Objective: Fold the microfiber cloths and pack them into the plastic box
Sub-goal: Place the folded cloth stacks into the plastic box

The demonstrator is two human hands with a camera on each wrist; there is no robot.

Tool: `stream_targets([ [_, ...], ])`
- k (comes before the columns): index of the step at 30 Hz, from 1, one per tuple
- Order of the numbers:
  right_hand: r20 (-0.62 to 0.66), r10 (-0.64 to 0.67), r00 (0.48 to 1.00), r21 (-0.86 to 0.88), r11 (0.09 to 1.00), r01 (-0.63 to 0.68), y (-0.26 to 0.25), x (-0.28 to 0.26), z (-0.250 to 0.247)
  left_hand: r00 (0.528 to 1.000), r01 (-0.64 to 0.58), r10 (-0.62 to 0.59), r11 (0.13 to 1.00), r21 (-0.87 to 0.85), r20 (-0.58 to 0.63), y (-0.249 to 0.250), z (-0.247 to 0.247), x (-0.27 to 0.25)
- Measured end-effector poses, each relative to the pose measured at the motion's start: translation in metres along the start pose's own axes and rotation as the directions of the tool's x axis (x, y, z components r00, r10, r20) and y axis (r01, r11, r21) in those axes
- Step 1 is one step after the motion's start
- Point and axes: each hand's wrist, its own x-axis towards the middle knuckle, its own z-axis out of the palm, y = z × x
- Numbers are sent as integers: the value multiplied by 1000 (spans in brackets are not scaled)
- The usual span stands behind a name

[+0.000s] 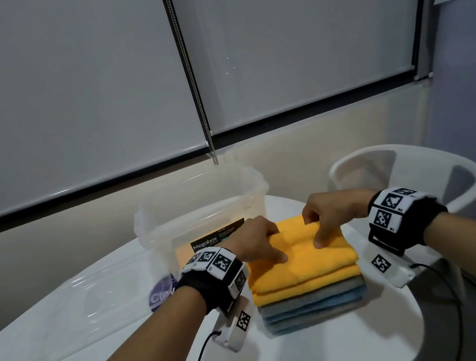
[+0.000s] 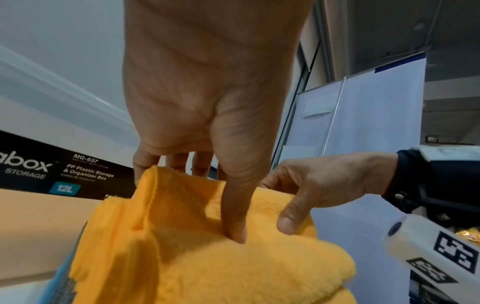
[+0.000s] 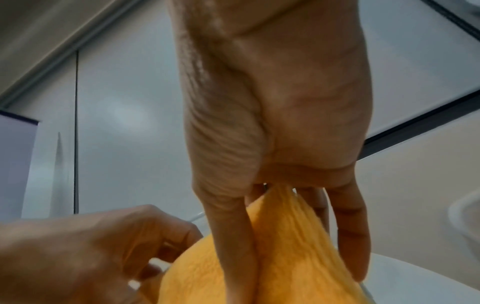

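A stack of folded cloths point(image 1: 312, 302) sits on the white table, grey and blue ones below, yellow ones on top. The top yellow cloth point(image 1: 301, 251) point(image 2: 233, 267) point(image 3: 293, 257) is held at its far edge by both hands. My left hand point(image 1: 259, 242) point(image 2: 215, 144) pinches it, thumb on top and fingers behind the fold. My right hand point(image 1: 324, 222) point(image 3: 272, 144) pinches it the same way a little to the right. The clear plastic box point(image 1: 201, 214) stands just behind the stack, with something yellow showing inside.
The box's clear lid point(image 1: 95, 309) lies flat on the table point(image 1: 321, 360) at the left. A white plastic chair point(image 1: 410, 171) stands behind the table at the right. Roller blinds point(image 1: 59, 83) cover the window behind.
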Motion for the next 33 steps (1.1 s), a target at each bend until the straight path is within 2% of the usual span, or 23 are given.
stream_targets([
  [3, -24, -1, 1000, 82, 997, 3, -2, -5, -8, 1000, 8, -9, 999, -39, -11, 4, -1, -1],
  [7, -51, -7, 999, 209, 978, 18, -9, -14, -17, 999, 8, -2, 993, -121, 50, 11, -3, -4],
  [12, -88, -65, 994, 307, 948, 89, -21, -29, -30, 998, -3, 12, 989, -145, 62, 18, -17, -9],
  [14, -117, -79, 990, 369, 922, 117, -22, -33, -36, 999, 4, 2, 985, -170, 40, 17, -26, -11],
  [17, -192, -87, 978, 514, 840, 175, -19, -36, -45, 1000, -10, 4, 945, -327, -17, 16, -43, -17],
  [19, -189, -82, 979, 590, 787, 180, -17, -37, -49, 997, -43, 14, 913, -405, -75, 14, -56, -23],
  [22, -155, -74, 985, 619, 770, 155, -18, -37, -52, 988, -79, 12, 896, -438, -155, 8, -72, -31],
  [28, -253, -93, 963, 620, 749, 235, -40, -32, -73, 984, -33, -44, 908, -419, -173, -20, -98, -48],
  [30, -268, -73, 961, 636, 736, 233, -48, -28, -81, 980, -44, -66, 846, -532, -185, -34, -105, -57],
  [31, -273, -65, 960, 648, 725, 234, -53, -24, -85, 977, -60, -82, 784, -618, -199, -41, -108, -62],
  [33, -287, -77, 955, 691, 673, 262, -64, -16, -89, 958, -129, -127, 607, -784, -256, -52, -112, -69],
])
